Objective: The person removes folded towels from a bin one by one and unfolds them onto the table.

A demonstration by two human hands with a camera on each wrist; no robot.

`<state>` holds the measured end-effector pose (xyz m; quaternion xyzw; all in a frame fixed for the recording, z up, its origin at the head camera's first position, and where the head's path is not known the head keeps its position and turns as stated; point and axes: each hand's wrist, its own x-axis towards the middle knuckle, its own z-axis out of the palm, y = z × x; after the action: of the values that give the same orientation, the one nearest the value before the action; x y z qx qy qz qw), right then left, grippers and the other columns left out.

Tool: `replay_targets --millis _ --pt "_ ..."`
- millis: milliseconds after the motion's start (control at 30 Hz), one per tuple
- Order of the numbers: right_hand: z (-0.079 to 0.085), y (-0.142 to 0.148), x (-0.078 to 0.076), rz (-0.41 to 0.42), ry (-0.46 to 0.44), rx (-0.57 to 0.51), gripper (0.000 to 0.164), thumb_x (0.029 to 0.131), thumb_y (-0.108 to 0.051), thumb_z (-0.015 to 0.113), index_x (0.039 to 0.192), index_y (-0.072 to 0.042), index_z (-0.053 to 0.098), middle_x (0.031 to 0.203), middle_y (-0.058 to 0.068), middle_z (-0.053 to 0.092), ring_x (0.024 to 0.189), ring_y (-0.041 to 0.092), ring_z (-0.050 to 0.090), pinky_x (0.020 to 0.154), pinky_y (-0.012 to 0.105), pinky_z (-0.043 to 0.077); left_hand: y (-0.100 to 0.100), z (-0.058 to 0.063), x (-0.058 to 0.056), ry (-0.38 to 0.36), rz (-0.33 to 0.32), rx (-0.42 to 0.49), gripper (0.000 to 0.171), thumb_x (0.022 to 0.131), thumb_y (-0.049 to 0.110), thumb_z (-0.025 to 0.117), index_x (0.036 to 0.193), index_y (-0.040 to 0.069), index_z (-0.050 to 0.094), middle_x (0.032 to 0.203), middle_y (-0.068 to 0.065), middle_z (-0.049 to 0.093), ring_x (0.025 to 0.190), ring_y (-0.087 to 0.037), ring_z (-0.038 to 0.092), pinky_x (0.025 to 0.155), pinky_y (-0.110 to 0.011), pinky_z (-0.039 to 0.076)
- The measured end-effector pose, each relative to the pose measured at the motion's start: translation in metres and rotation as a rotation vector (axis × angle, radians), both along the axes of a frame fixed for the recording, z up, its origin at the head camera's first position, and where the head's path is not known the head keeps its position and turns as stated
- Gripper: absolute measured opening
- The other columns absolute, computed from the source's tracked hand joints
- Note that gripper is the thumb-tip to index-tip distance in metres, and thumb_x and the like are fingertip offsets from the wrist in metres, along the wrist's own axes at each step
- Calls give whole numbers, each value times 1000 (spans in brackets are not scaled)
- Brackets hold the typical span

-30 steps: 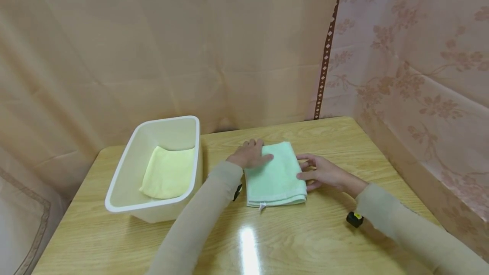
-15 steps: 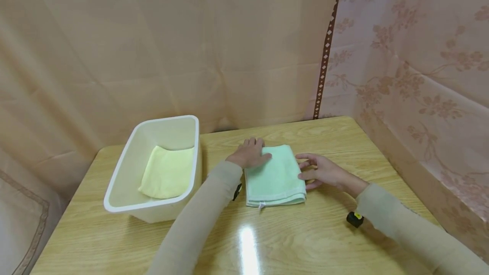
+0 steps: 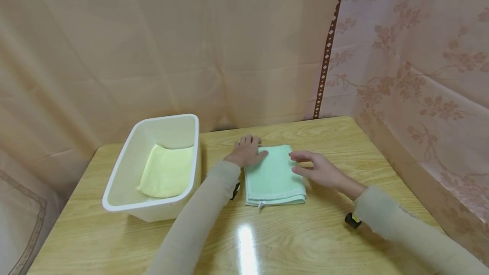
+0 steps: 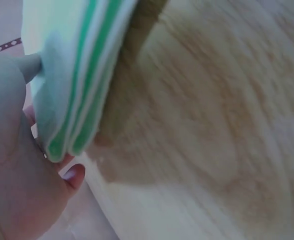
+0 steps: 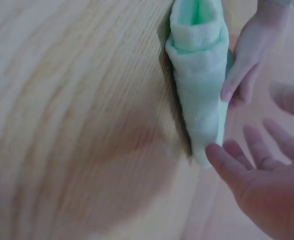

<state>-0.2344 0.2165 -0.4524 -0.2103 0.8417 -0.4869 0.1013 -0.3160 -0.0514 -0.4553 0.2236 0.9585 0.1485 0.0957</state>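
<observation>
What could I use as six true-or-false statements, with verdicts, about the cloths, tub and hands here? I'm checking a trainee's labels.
1. A yellow cloth lies inside the pale tub. True.
2. A folded green cloth lies on the wooden table. True.
3. Both hands are inside the tub. False: the left hand and right hand are at the green cloth.
4. The left hand's thumb touches the green cloth. True.
5. The right hand holds the yellow cloth. False: it is open and holds nothing.
6. In the head view, the tub is right of the green cloth. False: it is left of it.
</observation>
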Motion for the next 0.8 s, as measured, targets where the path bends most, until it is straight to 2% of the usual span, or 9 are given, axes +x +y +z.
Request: replay_targets --millis 67,133,367,500,567,800 --pt "2 -6 3 60 89 44 53 100 -24 68 144 2 52 143 19 55 134 39 48 106 55 43 -2 -6 -3 19 24 -12 54 107 53 38 144 14 44 133 -9 43 120 -28 39 103 -49 33" --pt "2 -12 4 110 137 71 53 100 -24 67 144 1 53 145 18 54 136 38 47 107 60 39 -5 -6 -1 28 48 -23 58 107 54 35 147 14 42 139 -11 42 126 -31 38 107 -52 31" --pt "-1 -36 14 243 332 229 54 102 -30 64 144 2 53 148 18 52 141 42 41 111 60 35 -9 -3 3 15 128 -60 75 104 64 30 157 10 31 157 -17 32 144 -37 27 116 -58 19" --pt "-1 -54 21 313 365 327 61 103 -39 60 146 3 50 153 20 46 146 43 32 113 58 32 -15 -2 4 32 176 -92 87 100 72 28 159 9 29 158 -18 32 146 -37 27 117 -58 20" --pt "-1 -65 25 336 370 384 67 104 -46 56 148 4 47 156 20 42 147 42 29 114 57 31 -19 -6 1 39 195 -103 93 97 77 25 158 7 29 158 -19 33 146 -38 27 117 -58 20" --pt "-1 -98 35 326 351 577 87 100 -63 48 157 2 31 164 18 22 152 38 16 118 55 23 -27 -13 1 17 252 -127 103 92 84 18 162 8 20 165 -19 21 153 -37 14 121 -56 10"
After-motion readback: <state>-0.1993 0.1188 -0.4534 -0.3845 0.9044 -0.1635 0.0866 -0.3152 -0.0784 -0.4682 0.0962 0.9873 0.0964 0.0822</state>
